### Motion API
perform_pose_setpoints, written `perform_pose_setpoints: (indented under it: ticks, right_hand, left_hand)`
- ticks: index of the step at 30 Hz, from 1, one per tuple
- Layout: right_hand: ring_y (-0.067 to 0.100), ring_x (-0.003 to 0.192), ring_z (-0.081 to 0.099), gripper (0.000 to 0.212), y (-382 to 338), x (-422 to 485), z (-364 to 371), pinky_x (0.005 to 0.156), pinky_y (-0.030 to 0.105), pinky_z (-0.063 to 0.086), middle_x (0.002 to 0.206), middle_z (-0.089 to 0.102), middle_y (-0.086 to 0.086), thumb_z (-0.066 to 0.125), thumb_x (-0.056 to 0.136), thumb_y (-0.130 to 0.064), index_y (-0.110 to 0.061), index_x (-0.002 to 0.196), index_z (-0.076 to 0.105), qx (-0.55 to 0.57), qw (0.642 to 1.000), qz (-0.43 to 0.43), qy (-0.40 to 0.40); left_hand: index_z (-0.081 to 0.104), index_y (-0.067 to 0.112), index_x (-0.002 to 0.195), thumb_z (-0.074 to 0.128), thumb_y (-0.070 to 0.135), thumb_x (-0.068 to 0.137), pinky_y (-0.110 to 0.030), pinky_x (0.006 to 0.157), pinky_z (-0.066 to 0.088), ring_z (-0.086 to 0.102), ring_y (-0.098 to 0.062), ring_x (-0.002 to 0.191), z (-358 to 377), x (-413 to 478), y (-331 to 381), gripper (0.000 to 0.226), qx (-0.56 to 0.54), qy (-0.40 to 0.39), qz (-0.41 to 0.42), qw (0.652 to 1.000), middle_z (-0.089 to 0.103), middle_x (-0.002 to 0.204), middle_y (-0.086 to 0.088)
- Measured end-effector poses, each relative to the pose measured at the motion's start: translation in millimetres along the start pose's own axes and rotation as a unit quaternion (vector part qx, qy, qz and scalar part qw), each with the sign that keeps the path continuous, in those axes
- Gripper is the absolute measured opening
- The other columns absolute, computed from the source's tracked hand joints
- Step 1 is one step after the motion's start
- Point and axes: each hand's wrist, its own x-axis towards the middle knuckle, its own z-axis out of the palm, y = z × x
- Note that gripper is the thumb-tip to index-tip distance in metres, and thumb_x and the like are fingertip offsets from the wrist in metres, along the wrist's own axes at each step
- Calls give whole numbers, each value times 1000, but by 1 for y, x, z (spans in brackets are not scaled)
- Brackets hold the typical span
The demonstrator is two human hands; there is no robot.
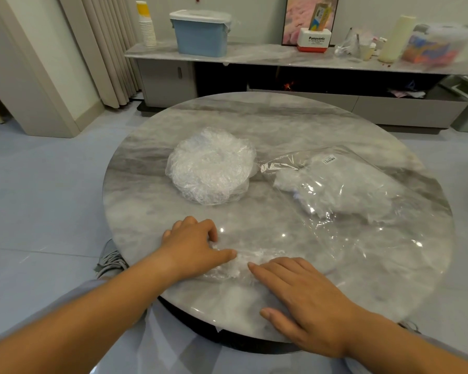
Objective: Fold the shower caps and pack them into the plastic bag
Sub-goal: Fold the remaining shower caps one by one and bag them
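A clear crumpled shower cap (237, 264) lies flat near the front edge of the round marble table (281, 122). My left hand (192, 245) rests on its left part with curled fingers and the thumb pressing the plastic. My right hand (303, 298) lies flat on its right part, fingers straight. A round stack of unfolded shower caps (211, 167) sits in the middle of the table. To the right lies the clear plastic bag (343, 190) with several folded caps inside, its open mouth toward me.
Behind the table stands a long low cabinet (254, 58) carrying a blue lidded box (201, 32), paper cups (146, 25), a Panasonic box (314, 40) and bags. Curtains hang at the back left. Grey floor surrounds the table.
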Motion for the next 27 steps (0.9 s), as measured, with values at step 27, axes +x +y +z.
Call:
perform_pose_setpoints:
  ticks: [27]
  right_hand:
    - [11,124,44,37,-27,22,-7,105,31,30,137,51,-11,44,100,-50,-29,127,59,22,999,33,32]
  left_hand:
    - [49,25,82,80,60,71,-28,61,45,56,-9,70,3,-14,-12,49,-84,78,2,993,61,79,8]
